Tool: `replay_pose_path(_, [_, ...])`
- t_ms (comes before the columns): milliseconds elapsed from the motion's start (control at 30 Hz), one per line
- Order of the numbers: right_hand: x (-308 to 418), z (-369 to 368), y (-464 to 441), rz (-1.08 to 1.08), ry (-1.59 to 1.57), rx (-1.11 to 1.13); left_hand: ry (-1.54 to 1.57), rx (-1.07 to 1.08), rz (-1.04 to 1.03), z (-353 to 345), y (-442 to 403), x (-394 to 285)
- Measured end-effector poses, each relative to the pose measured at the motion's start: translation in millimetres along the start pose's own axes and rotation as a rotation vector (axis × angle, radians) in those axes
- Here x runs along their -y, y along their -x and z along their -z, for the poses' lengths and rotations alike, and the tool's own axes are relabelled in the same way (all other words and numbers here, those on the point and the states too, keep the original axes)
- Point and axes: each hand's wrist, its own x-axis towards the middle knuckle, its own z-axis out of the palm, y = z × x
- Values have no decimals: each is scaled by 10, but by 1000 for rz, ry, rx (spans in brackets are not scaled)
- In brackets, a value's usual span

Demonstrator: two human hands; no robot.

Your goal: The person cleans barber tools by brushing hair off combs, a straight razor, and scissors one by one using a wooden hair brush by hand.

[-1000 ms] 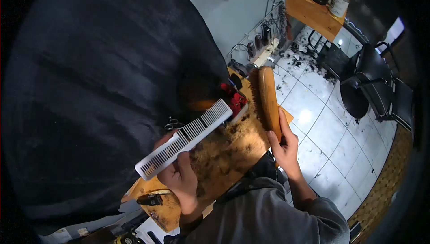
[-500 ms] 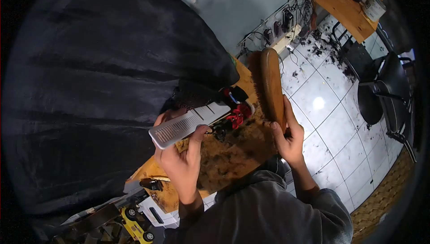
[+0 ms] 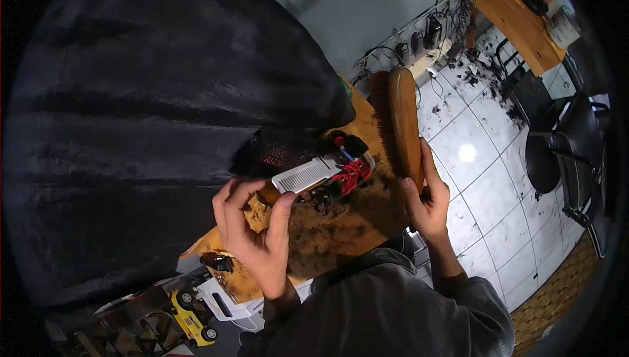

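My right hand (image 3: 429, 203) grips the lower end of a brush (image 3: 407, 118) with a wooden back, its dark bristles facing left. My left hand (image 3: 255, 232) has its thumb and fingers spread apart around the near end of a silver ribbed metal piece (image 3: 303, 175); whether the thumb tip touches it, I cannot tell. That piece lies among red parts (image 3: 352, 175) and dark items whose kind I cannot make out. A black mesh-like thing (image 3: 282, 150) sits just behind. Under all this is a wooden tabletop (image 3: 327, 242) strewn with dark bits.
Black cloth (image 3: 157, 95) drapes the left side. A yellow toy car (image 3: 191, 318) is at lower left, near a small black object (image 3: 216, 262). White floor tiles (image 3: 478, 180) with dark scraps, a black chair (image 3: 570, 154) and a wooden table (image 3: 517, 23) are at right. Cables (image 3: 419, 36) run along the wall.
The silver ribbed piece has gone from my left hand's grasp down among the red parts. My left fingers have spread. The brush stays in my right hand, and the view has shifted slightly.
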Motion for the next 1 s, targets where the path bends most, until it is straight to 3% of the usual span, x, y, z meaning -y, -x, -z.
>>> replay_pose_path(200, [89, -56, 61, 31, -18, -41, -69, -59, -60, 56, 105, 77])
replay_pose_path(300, [162, -27, 167, -96, 70, 24, -17, -58, -16, 109, 173, 137])
replay_pose_path(467, [246, -155, 272, 189, 178, 36, 29, -79, 15, 256, 280, 210])
replay_pose_path(600, [386, -302, 491, 170, 267, 129, 69, -63, -12, 423, 415, 355])
replay_pose_path(733, [458, -665, 686, 314, 205, 196, 104, -69, -60, 687, 624, 671])
replay_pose_path(833, [516, -966, 852, 274, 168, 296, 161, -55, 54, 954, 871, 921])
replay_pose_path(933, [851, -1358, 1020, -47, 85, 413, 229, -79, 162, 1214, 1148, 1222])
replay_pose_path(1000, [705, -1590, 1109, 84, 178, 558, 230, -112, 204, 1339, 1393, 1516])
